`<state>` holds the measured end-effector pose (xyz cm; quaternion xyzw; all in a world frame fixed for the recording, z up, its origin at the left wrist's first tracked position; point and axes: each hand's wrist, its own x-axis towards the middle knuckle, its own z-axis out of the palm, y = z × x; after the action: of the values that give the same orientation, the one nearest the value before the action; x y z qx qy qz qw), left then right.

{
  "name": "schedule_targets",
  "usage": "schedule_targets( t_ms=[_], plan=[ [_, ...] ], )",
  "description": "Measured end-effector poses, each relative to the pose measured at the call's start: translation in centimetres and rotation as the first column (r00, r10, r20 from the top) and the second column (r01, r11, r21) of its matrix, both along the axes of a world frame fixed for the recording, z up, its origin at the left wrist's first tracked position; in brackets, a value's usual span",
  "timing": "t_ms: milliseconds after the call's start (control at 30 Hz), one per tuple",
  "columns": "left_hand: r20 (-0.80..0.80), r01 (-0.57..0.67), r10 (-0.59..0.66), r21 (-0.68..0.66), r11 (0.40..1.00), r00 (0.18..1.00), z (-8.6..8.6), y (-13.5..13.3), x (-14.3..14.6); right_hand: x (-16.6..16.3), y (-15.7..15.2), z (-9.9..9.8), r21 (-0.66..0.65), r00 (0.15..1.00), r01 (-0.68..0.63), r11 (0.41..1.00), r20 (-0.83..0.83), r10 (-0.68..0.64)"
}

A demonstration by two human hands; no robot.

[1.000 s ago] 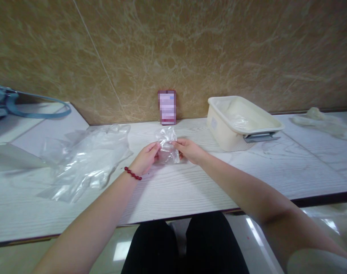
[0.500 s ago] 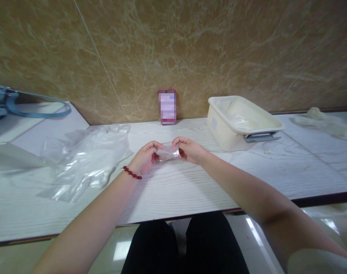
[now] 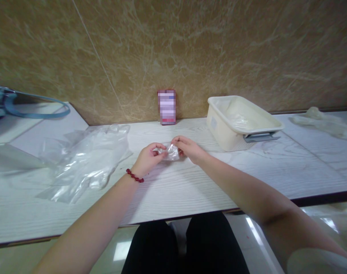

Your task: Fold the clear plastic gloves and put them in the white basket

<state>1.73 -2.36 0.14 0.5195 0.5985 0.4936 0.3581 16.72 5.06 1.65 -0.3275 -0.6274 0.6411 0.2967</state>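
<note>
A small clear plastic bag (image 3: pixel 170 152), folded into a compact wad, is held between both hands just above the white wood-grain table (image 3: pixel 190 182). My left hand (image 3: pixel 148 158), with a red bead bracelet at the wrist, pinches the bag's left end with curled fingers. My right hand (image 3: pixel 189 149) grips the right end, fingers closed over it. Both hands meet near the table's middle, a little in front of a small pink box (image 3: pixel 166 107) standing against the wall.
A heap of clear plastic bags (image 3: pixel 87 160) lies on the table to the left. A cream plastic tub (image 3: pixel 236 121) stands at the right back. More crumpled plastic (image 3: pixel 324 122) lies far right. A blue bag strap (image 3: pixel 33 110) rests far left.
The bag stood open and upright between my hands a second ago. It has since been folded down and rolled into a smaller wad, with my hands drawn closer together.
</note>
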Motion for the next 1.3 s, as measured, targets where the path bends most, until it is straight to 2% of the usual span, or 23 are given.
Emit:
schedule_targets(
  t_ms=[67, 200, 400, 567, 733, 867, 967, 1067, 1167, 1233, 1300],
  plan=[
    [-0.030, -0.002, 0.003, 0.021, 1.000, 1.000, 0.0, 0.0, 0.0, 0.0, 0.0, 0.0, 0.018, 0.997, 0.013, 1.000, 0.070, -0.014],
    [-0.065, 0.002, 0.001, 0.042, 0.999, 0.998, 0.1, 0.0, -0.2, -0.2, 0.2, -0.5, 0.012, 0.980, -0.076, 0.997, 0.187, 0.073],
    [-0.043, 0.061, -0.059, 0.047, 0.997, 0.997, 0.4, 0.0, -0.3, -0.4, 0.9, -1.4, -0.046, 0.993, -0.069, 0.997, 0.089, 0.072],
    [-0.021, 0.129, -0.128, 0.040, 0.991, 0.992, 0.5, -0.2, -0.3, -0.2, 1.1, -1.4, -0.132, 0.998, -0.042, 0.990, 0.037, 0.048],
    [0.056, 0.131, -0.144, 0.190, 0.973, 0.988, 0.2, 0.2, -0.2, -0.1, 1.2, -0.7, -0.216, 0.997, -0.009, 0.976, -0.081, -0.009],
    [0.158, 0.165, -0.209, 0.253, 0.953, 0.965, -0.2, 0.7, -0.6, 0.2, 1.4, 0.0, -0.131, 0.997, 0.045, 0.990, -0.051, -0.052],
    [0.197, 0.117, -0.175, 0.277, 0.954, 0.965, -0.8, 1.2, -1.3, 0.3, 1.6, 0.6, -0.071, 0.995, 0.077, 0.995, -0.057, -0.081],
    [0.217, 0.061, -0.113, 0.232, 0.971, 0.970, -1.2, 1.7, -2.0, 1.3, 2.1, 2.2, -0.030, 0.984, 0.125, 0.992, -0.121, -0.127],
    [0.142, 0.047, -0.071, 0.163, 0.985, 0.987, -1.1, 1.7, -2.4, 4.4, 3.0, 5.8, 0.063, 0.955, 0.235, 0.970, -0.200, -0.218],
    [0.085, 0.074, -0.084, 0.120, 0.990, 0.993, -0.9, 1.7, -2.3, 7.7, 4.0, 8.9, 0.165, 0.928, 0.351, 0.922, -0.195, -0.318],
    [0.050, 0.098, -0.102, 0.083, 0.992, 0.994, -0.7, 1.6, -2.1, 11.6, 5.4, 11.8, 0.313, 0.910, 0.414, 0.855, -0.113, -0.400]
  ],
)
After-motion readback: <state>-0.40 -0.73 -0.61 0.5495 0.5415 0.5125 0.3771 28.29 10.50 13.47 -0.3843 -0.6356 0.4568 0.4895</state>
